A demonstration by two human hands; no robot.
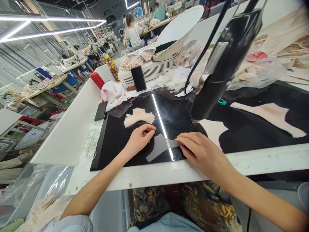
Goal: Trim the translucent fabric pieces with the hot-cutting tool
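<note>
A curved, translucent greyish piece lies on the black mat between my hands. Its narrow right end reaches the fingertips of my right hand, which are closed on it. My left hand is just past the piece's upper left edge, its fingers curled together; whether anything is between them is hidden. A stack of beige fabric pieces lies beyond my left hand. Right of centre, a beige cut piece sits partly behind my right hand, below the tip of a black machine head.
A phone stands upright; another dark phone lies left, near pale green rings. A white lamp-like dish stands behind. Another beige piece and a teal clip lie right. People sit at far tables.
</note>
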